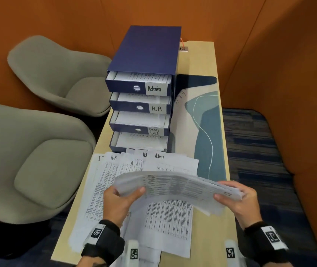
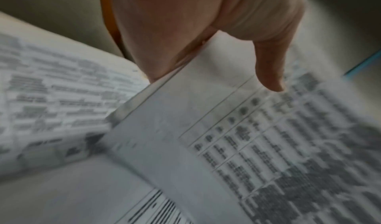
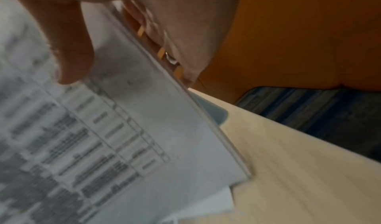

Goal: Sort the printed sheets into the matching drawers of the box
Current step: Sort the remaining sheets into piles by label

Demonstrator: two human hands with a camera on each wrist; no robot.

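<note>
Both hands hold a thick stack of white printed sheets above the pale wooden worktop; the left hand grips its left short edge, thumb on top and fingers curled underneath; the right hand grips the right short edge the same way, thumb lying over the printed table and fingers wrapped round the far side; the stack bows upward in the middle between the two grips. In the left wrist view the thumb presses on the top sheet beside a ruled table; the right wrist view shows the thumb on top and the stack's edge against the palm; both views are blurred, so the print cannot be read.

Beneath the held stack, loose white printed sheets lie spread and overlapping on the worktop, some handwritten "Admin" or "H.R" at the top; just behind them stands a dark blue four-drawer cardboard box, all four drawers pulled partly out and each holding paper; the top drawer is labelled "Admin", the second drawer "H.R", the third drawer "Task List"; the bottom drawer has its label hidden by the sheets.

A blue-patterned desk mat lies to the right of the box; two grey upholstered chairs stand left of the worktop; orange walls enclose the space.
</note>
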